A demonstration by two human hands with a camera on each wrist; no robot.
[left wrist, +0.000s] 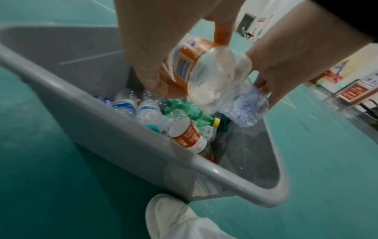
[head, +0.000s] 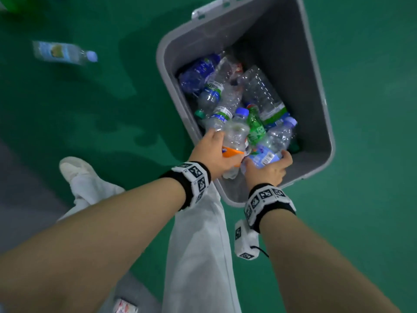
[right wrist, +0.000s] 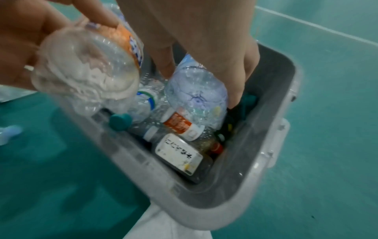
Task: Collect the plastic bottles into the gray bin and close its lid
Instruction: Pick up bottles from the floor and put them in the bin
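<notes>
I stand over the gray bin [head: 316, 123] and both my hands are inside its near end, close together but not touching as far as I can see. My left hand [head: 212, 152] grips a clear bottle with an orange label [head: 232, 141]; the fingers are curled around its middle and its neck points down into the pile. My right hand [head: 268, 168] grips a crumpled bottle with a pale blue label [head: 266, 154] in the same way, the fingers wrapped around its body. Both bottles are still in my grip above the other bottles, so I judge that I am just about to drop them.

The bin already holds many bottles, clear ones, a small green bottle [head: 255, 127] and some with blue caps, and they cover the bottom of it. So a large part of the collecting seems done. But at least 1 bottle with a blue cap [head: 65, 51] lies on the green floor [head: 372, 64], well apart from the bin on its left side. I must bring this 1 too, and maybe others outside the view. The bin is open. At its far edge I see a pale gray piece with slots [head: 212, 7], maybe part of the lid or a handle; I cannot tell. Closing the lid is still left.
</notes>
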